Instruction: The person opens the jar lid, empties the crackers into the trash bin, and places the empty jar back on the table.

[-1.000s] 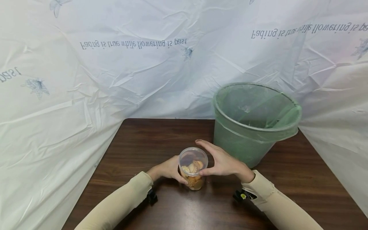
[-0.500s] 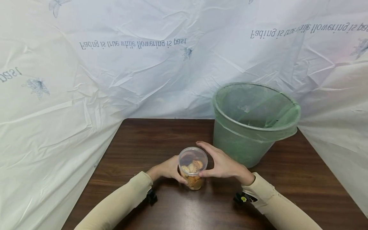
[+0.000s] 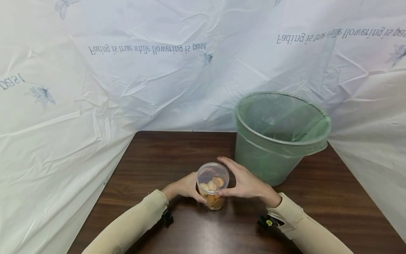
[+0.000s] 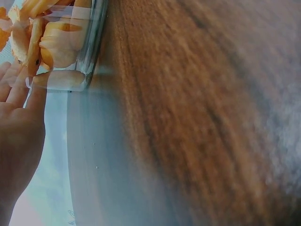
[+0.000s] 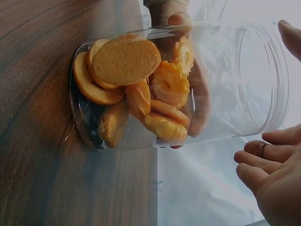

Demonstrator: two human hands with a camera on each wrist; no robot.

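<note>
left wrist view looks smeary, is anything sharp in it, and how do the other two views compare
Left wrist view: the table is streaked with blur and a pale glare band runs down it; only the jar corner and the left hand read, softly. Right wrist view: the cookies are crisp, the white backdrop is washed out. Head view: evenly lit, sharp, the backdrop's print mirrored, a soft sheen on the table before the jar.

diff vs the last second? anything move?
Almost nothing. The right hand eased slightly toward the person, fingers around the top of the clear jar of biscuits. The left hand holds the jar's side as before. The jar, green-lined bin and table stayed put.
</note>
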